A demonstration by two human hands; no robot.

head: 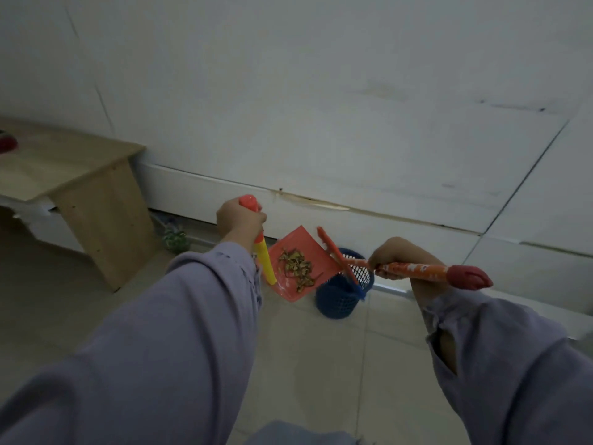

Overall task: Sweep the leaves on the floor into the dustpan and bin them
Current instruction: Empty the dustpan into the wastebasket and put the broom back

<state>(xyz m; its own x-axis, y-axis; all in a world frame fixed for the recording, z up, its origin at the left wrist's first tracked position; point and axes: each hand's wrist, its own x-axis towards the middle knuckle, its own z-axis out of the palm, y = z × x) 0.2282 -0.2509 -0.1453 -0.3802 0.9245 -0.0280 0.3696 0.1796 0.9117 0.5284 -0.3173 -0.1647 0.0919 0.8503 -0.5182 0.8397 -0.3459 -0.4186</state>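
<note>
Red plastic dustpan (298, 252) loaded, hanging off the yellow-and-orange long handle (265, 261) clenched in the left hand (239, 220), grip fully wrapped near the orange top cap. Right hand (393, 256) likewise closed tight around the patterned orange broom handle (414, 269), red end cap at 3 o'clock of that hand, shaft running toward 9 o'clock across the bin mouth. Broom head not clearly made out.

Step in hand, by judgement: sweeping done, tipping into the bin next. To do well: carry pan level until its lip is over the bin opening, then tilt slowly so leaves slide rather than scatter; broom shaft probably best moved off the bin mouth first, since it crosses the rim. Loose dry bits likely to spill off the open lip if the pan swings.

Leaves (296, 268): small heap of dry, curled, yellow-brown scraps in the middle of the pan, a few stragglers toward its 5 o'clock corner. White scuffs on the pan near its lower edge.

Dark blue mesh bin (337, 300) on the tiled floor (305, 364), just beside the pan at its 4 o'clock, close to the white wall (321, 91). Wooden desk (64, 162) well apart at 9 o'clock.
</note>
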